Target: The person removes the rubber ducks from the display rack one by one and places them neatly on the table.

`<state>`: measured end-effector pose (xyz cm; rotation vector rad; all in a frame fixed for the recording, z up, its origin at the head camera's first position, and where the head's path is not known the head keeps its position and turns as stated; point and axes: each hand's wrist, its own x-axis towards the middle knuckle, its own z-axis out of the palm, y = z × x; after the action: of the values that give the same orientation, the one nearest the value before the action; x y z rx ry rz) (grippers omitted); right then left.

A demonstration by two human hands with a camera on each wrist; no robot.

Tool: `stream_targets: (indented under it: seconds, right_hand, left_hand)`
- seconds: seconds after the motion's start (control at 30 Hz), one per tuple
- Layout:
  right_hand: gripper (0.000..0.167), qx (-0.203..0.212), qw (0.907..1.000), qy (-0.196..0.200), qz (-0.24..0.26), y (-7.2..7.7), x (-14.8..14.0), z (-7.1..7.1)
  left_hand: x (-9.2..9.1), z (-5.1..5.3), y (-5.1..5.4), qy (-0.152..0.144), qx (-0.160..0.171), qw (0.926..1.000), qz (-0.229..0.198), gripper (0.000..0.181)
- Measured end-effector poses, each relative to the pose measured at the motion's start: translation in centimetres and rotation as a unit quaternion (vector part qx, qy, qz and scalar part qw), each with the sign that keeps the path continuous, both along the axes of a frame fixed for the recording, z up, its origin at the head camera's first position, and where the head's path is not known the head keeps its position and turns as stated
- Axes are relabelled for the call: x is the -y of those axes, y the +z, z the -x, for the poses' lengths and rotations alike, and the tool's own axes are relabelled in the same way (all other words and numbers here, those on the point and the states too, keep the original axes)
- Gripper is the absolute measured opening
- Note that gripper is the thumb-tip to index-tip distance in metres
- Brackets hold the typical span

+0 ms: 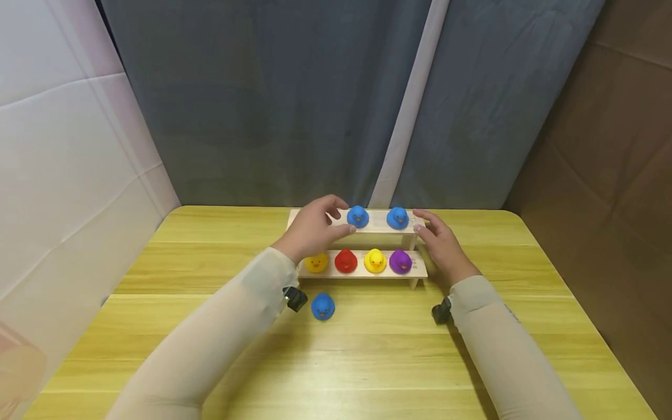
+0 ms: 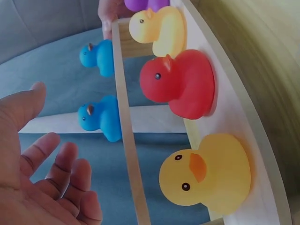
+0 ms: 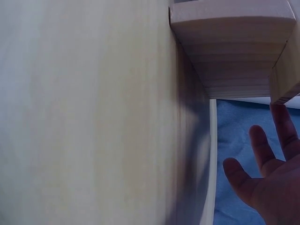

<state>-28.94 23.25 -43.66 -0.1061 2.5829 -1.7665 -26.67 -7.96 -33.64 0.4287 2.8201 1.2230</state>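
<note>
Two blue rubber ducks stand on the upper tier of a two-tier wooden stand [image 1: 379,224]. My left hand [image 1: 314,226] hovers beside the left blue duck [image 1: 357,216], its thumb and fingers apart and a gap before the duck in the left wrist view. At the upper tier's right end is my right hand [image 1: 443,245], near the other blue duck [image 1: 397,218]; a fingertip [image 3: 277,110] appears to touch the wood, the other fingers spread. The lower tier bears a yellow duck [image 2: 220,176], a red duck [image 1: 346,261], another yellow duck [image 1: 375,261] and a purple duck [image 1: 401,262].
Another blue duck [image 1: 322,306] sits on the wooden table [image 1: 367,361] in front of the stand, near my left wrist. Behind the table hangs a grey-blue curtain [image 1: 262,116]. A white cloth [image 1: 79,175] hangs at the left, a brown one [image 1: 604,175] at the right.
</note>
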Motion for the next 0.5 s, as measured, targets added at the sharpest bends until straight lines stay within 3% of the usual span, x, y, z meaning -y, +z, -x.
stream_targets:
  seconds: [0.5]
  right_hand:
    - [0.053, -0.011, 0.9998, 0.002, 0.018, 0.1, -0.1, 0.0]
  left_hand:
    - [-1.0, 1.5, -0.7, 0.008, 0.028, 0.9996, 0.002, 0.05]
